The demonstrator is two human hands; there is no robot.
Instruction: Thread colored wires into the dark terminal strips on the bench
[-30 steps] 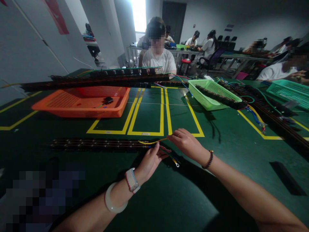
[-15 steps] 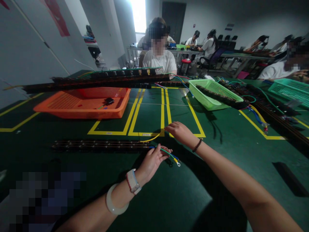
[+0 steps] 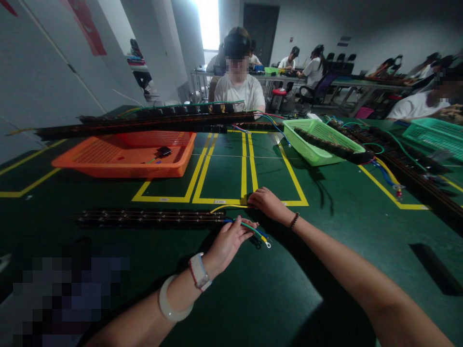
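A long dark strip assembly (image 3: 152, 218) with thin metal rods along it lies on the green table. From its right end come a yellow wire (image 3: 228, 206), a blue wire and a green wire (image 3: 250, 226); a ring terminal (image 3: 268, 245) tips the bundle. My left hand (image 3: 231, 238) is closed around the green and blue wires just beyond the strip's end, thumb on top. Above and to the right, my right hand (image 3: 265, 201) pinches the far end of the yellow wire, whose tip is hidden by the fingers.
An orange basket (image 3: 119, 169) holding a small black part stands at the back left, with long dark strips (image 3: 144, 126) across its rim. A green basket (image 3: 314, 156) at the back right carries another strip. A black flat piece (image 3: 434, 267) lies at right. A person (image 3: 238, 89) sits opposite.
My right hand has moved slightly down, drawing the yellow wire lower and straighter. The left hand stays in place on the green and blue wires.
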